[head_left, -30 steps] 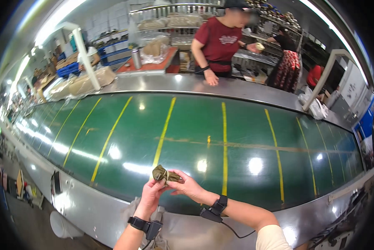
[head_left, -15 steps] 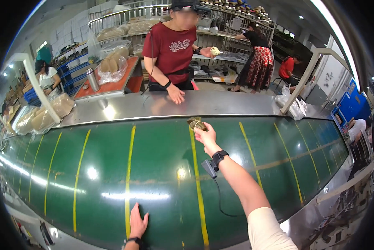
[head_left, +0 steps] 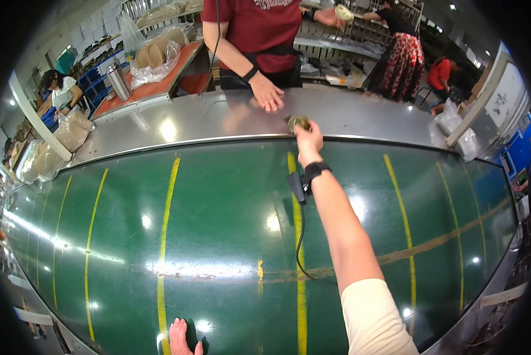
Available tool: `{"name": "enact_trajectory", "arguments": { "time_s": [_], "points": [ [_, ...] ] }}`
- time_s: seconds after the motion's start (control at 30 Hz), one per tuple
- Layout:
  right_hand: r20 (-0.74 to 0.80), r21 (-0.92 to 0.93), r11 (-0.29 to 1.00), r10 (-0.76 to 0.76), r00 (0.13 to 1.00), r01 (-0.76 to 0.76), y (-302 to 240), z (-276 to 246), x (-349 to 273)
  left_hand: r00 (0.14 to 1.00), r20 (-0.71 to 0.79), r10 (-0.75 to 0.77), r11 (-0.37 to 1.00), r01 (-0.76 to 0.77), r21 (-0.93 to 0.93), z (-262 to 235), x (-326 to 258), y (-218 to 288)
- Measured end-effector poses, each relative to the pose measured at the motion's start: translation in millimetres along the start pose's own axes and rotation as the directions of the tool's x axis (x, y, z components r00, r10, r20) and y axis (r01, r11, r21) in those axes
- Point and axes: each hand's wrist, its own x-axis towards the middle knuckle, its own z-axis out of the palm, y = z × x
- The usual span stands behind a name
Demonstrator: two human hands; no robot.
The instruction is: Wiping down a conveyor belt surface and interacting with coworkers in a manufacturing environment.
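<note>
My right hand [head_left: 308, 138] is stretched far across the green conveyor belt [head_left: 218, 225] and grips a small olive-brown shoe piece [head_left: 297, 122] over the steel ledge [head_left: 348, 118] on the far side. A person in a red shirt stands opposite, with one hand [head_left: 269, 97] flat on the ledge just left of the piece. My left hand [head_left: 182, 337] rests with fingers spread on the belt's near edge, holding nothing.
Yellow lines cross the belt. A bench at the far left holds bagged tan soles [head_left: 153, 56] and a steel flask [head_left: 118, 81]. More bagged goods [head_left: 70, 133] sit at the left end. Other people work by racks behind.
My right hand has carried the piece from the near edge across the belt to the far ledge. My left hand let go of it and dropped to the near edge.
</note>
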Motion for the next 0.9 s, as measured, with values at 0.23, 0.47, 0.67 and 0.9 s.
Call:
{"name": "enact_trajectory", "arguments": {
  "time_s": [0.23,0.47,0.67,0.9],
  "points": [
    [0.320,0.137,0.949,0.229,0.920,-0.284,-18.1,-35.2,-40.5,1.000,-0.017,-0.007,0.998,0.008,0.058,-6.7,5.1,8.5],
    [0.393,-0.026,0.948,0.302,0.868,-0.318,1.6,-96.4,-87.0,0.999,-0.052,-0.001,0.998,0.004,0.070,2.4,7.7,10.8],
    [0.675,-0.052,0.972,-0.134,0.725,0.229,-54.8,-87.5,-179.6,0.990,-0.139,0.041,0.993,-0.025,0.114,6.0,6.8,12.5],
    [0.934,0.275,0.933,-0.202,-0.296,0.231,-115.2,-231.5,-471.2,0.988,-0.154,0.021,0.999,-0.016,0.037,8.5,0.2,-7.0]
  ]
}}
